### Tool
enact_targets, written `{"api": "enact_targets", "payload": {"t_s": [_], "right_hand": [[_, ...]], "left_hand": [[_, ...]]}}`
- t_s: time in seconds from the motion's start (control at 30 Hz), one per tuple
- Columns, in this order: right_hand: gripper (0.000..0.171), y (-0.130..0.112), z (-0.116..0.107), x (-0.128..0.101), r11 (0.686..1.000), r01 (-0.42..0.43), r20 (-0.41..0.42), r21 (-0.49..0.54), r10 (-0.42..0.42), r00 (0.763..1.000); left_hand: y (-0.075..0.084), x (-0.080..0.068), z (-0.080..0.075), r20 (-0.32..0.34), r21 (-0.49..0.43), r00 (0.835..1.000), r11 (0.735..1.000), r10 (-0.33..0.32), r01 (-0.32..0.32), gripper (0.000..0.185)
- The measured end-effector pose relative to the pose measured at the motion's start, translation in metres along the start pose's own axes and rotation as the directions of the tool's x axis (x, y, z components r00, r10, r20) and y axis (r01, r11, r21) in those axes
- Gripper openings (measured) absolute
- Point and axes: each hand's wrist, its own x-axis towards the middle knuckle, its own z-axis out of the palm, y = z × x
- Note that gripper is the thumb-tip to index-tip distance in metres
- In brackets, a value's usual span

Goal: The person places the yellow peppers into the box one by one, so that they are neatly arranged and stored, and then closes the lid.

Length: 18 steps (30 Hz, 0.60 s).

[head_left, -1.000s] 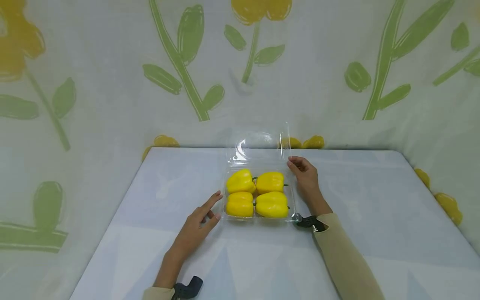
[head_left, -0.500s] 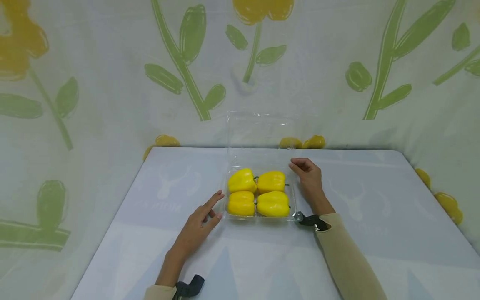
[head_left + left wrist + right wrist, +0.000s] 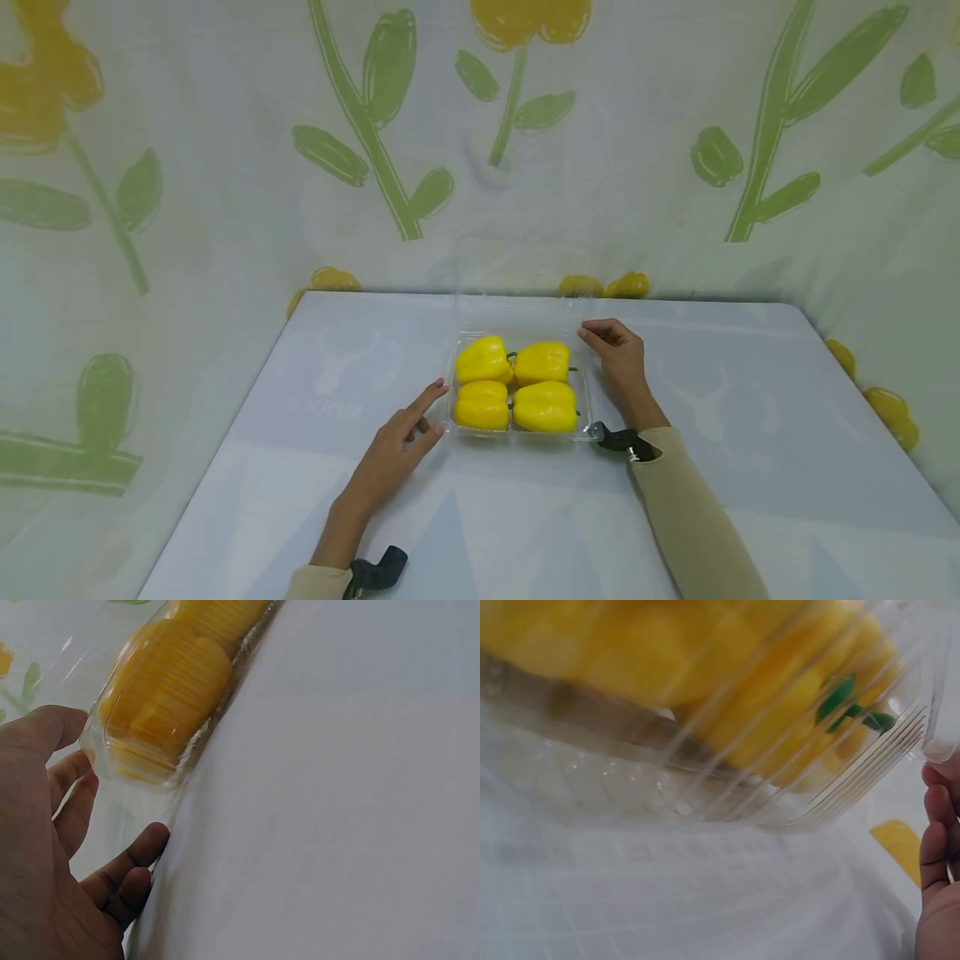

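A clear plastic clamshell container stands on the table with its see-through lid raised at the back. Several yellow bell peppers with green stems fill its base in two rows. At the container's left side, my left hand has its fingers extended, the fingertips right at the plastic edge; the left wrist view has the thumb at the rim. My right hand pinches the back right corner near the hinge, thumb and forefinger together. In the right wrist view its fingers meet the rim beside the ribbed wall.
The white table carries a pale blue pattern. Behind it hangs a cloth backdrop printed with yellow flowers and green leaves, which the raised lid overlaps. Dark wrist mounts sit on both forearms.
The lid has swung back from a forward tilt with bright glare to a more upright stand, dipping slightly at the end. Both hands have hardly moved, and the peppers stay put.
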Motion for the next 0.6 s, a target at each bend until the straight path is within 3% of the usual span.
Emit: {"api": "enact_targets", "payload": {"t_s": [0.6], "right_hand": [[0.031, 0.0015, -0.0050, -0.0041, 1.000, 0.004, 0.042, 0.017, -0.005, 0.999]], "left_hand": [[-0.0020, 0.0004, 0.0021, -0.004, -0.008, 1.000, 1.000, 0.011, -0.011, 0.057]]}}
